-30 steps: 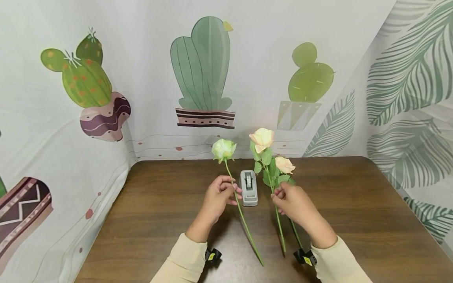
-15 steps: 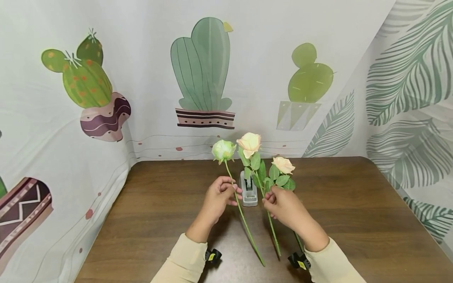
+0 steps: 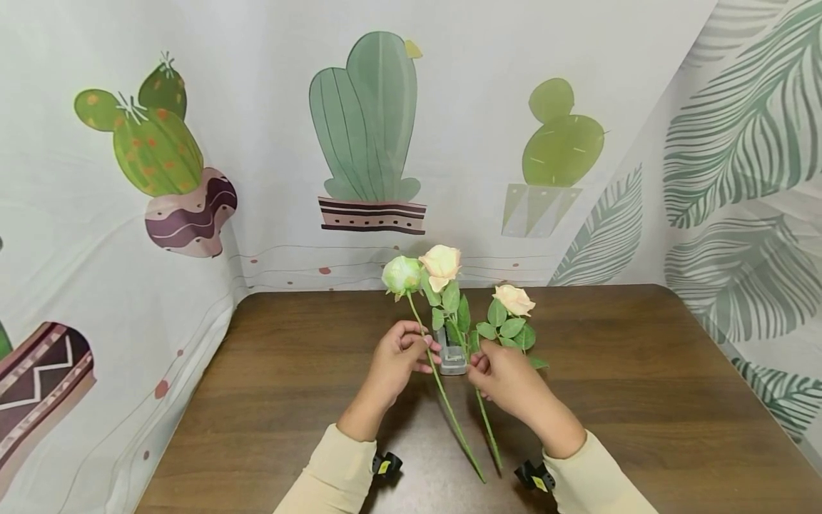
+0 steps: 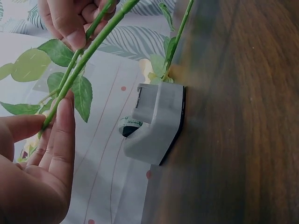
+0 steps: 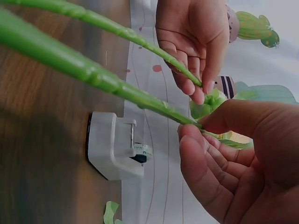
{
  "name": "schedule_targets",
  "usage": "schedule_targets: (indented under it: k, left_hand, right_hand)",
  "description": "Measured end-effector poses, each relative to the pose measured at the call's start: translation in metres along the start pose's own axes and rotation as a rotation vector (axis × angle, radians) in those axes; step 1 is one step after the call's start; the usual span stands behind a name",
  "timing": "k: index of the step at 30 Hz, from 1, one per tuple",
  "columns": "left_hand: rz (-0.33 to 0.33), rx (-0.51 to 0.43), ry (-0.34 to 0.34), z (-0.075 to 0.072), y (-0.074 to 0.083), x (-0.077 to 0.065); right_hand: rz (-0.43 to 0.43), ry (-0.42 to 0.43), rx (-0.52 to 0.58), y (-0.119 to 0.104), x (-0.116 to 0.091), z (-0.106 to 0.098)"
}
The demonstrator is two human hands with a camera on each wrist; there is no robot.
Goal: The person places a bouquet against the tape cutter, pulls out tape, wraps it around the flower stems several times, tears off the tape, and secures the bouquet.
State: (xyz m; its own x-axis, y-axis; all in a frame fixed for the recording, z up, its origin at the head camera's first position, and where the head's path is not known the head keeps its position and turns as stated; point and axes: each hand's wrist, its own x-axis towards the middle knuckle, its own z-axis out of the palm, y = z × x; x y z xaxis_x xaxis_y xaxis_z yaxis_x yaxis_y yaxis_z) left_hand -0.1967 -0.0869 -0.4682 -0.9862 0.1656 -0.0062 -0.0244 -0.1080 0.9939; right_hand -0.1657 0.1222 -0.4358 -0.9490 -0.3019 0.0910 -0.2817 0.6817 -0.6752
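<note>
My left hand [image 3: 399, 360] pinches the stem of a pale green flower [image 3: 402, 275] between thumb and fingers, its bloom up and its stem slanting down to the right. Close on its right, my right hand [image 3: 510, 375] pinches the stem of a peach rose [image 3: 441, 264]. The two blooms stand side by side, touching or nearly so in the head view. Behind the stems, a grey tape dispenser [image 3: 453, 360] stands on the table, partly covered by the rose's leaves. In the left wrist view the tape dispenser [image 4: 156, 123] shows its roll and cutter.
A second peach rose [image 3: 514, 300] lies on the brown table [image 3: 289, 371] to the right, its stem hidden behind my right hand and arm. A white cloth [image 3: 475, 143] printed with cacti and leaves hangs behind the table.
My right hand has moved left with its peach rose, bringing the bloom beside the green one and the leaves in front of the tape dispenser. My left hand has hardly moved.
</note>
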Motion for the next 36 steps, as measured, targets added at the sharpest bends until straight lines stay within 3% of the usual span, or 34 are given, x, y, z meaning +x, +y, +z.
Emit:
schedule_targets:
  k: [10, 21, 36]
  left_hand:
    - [0.006, 0.001, 0.000, 0.001, 0.000, 0.000]
    - [0.000, 0.006, -0.028, 0.001, 0.000, -0.001]
    - [0.005, -0.012, -0.005, 0.002, -0.004, -0.001]
  right_hand:
    - [-0.040, -0.006, -0.014, -0.004, 0.002, 0.007]
    - [-0.018, -0.024, -0.029, -0.008, 0.004, 0.015]
    - [-0.119, 0.023, -0.120, -0.012, 0.004, 0.023]
